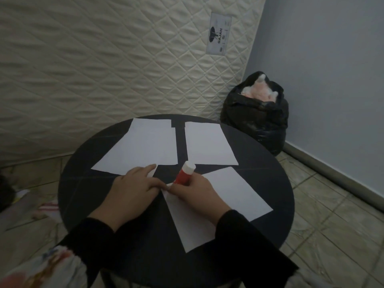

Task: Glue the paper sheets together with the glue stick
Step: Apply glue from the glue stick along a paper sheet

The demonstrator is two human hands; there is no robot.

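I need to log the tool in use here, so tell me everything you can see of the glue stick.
The red glue stick with a white end is a short cylinder, plastic by its look. Its white end points up and away from the person, tilted slightly to the right; whether that is a cap cannot be told. The right hand grips its lower part, hiding the bottom end, over the corner of the nearest white paper sheet on the round black table. The left hand lies beside it on the paper.

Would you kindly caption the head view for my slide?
Right hand holds a glue stick over a paper sheet; left hand steadies it.
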